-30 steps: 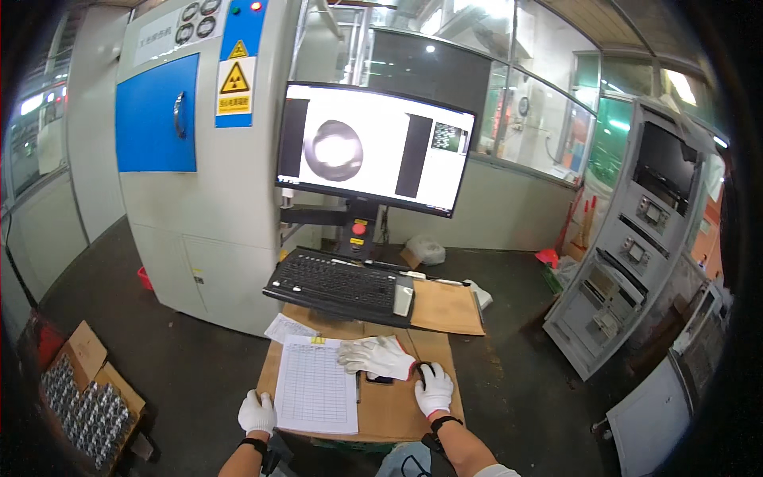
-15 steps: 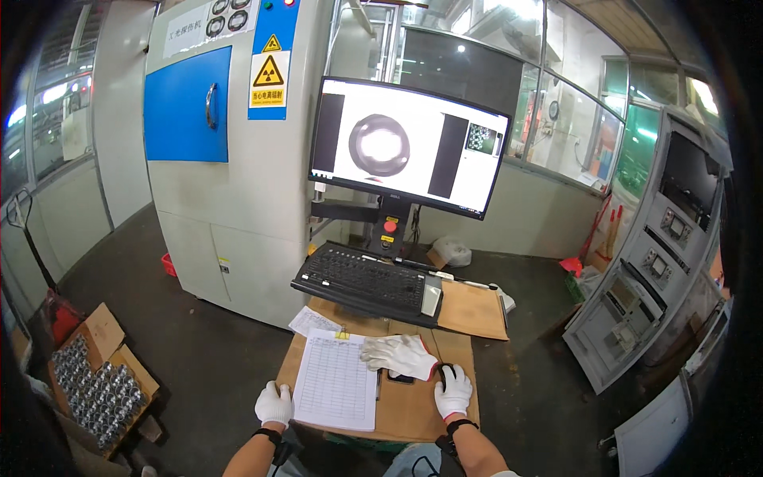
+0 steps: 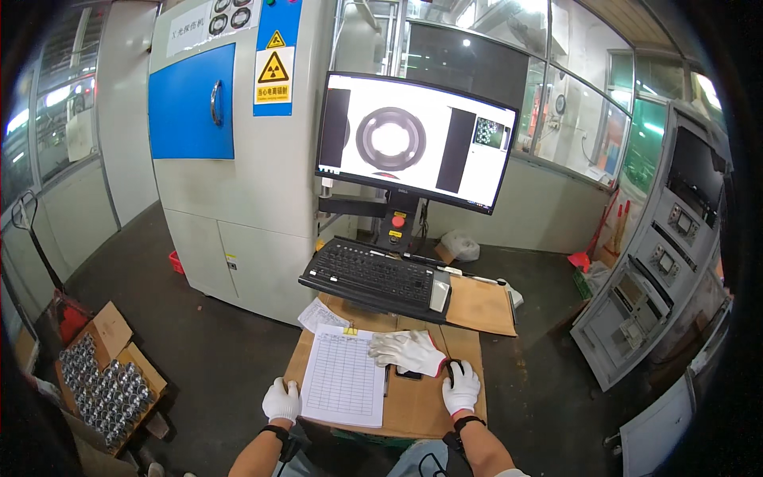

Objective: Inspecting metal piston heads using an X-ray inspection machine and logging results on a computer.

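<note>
My right hand [image 3: 461, 389], in a white knit glove, lies over a black computer mouse [image 3: 455, 369] at the right side of a cardboard-covered table [image 3: 417, 413]. At the table's left edge my left hand [image 3: 282, 400], gloved too, has its fingers curled over the rim. Between the hands is a printed form with a grid [image 3: 343, 381], held by a yellow clip [image 3: 350, 331]. A spare pair of white gloves [image 3: 409, 350] lies beside it, partly over a dark phone-like object [image 3: 408, 373]. The monitor [image 3: 417, 143] shows a grey ring with a bright centre.
A black keyboard [image 3: 369, 270] sits on a raised tray behind the papers. To the left stands a large cabinet with a blue door [image 3: 193, 107]. A carton of shiny metal parts [image 3: 107, 389] is on the floor at left; a grey instrument rack [image 3: 644, 262] stands at right.
On the monitor, the blurred round shape has become a sharper ring with a distinct inner band. The whole view has shifted slightly. Both hands keep their places on the table and mouse.
</note>
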### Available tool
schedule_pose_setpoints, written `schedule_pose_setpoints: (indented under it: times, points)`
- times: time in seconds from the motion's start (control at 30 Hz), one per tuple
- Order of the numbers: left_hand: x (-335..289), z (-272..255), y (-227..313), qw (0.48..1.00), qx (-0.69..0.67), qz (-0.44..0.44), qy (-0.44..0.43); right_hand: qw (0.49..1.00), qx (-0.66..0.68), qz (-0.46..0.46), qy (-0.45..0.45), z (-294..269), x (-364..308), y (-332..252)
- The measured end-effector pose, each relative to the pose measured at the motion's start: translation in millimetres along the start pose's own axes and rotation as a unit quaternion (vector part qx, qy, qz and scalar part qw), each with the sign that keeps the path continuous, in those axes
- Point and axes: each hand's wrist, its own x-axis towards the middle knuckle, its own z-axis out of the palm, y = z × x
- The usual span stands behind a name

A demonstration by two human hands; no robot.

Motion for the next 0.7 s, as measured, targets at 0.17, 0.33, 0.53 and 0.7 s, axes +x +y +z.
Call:
schedule_pose_setpoints:
  times: [0.17, 0.33, 0.53, 0.7]
  points:
    - [0.3, 3.3, -1.5, 1.0, 0.003, 0.004, 0.01, 1.0, 0.0, 0.006, -0.005, -2.3, 0.7, -1.5]
    - [1.0, 3.6, -2.6, 1.0, 0.001, 0.005, 0.007, 1.0, 0.004, 0.012, -0.01, -4.0, 1.2, -3.3]
    - [2.0, 5.1, -3.3, 1.0, 0.007, 0.005, 0.002, 1.0, 0.003, 0.006, -0.007, -3.2, 0.3, -1.8]
    - [0.8, 0.3, -1.5, 1.0, -0.004, 0.0, -0.012, 1.0, -0.005, 0.0, -0.012, -2.8, 0.8, -0.8]
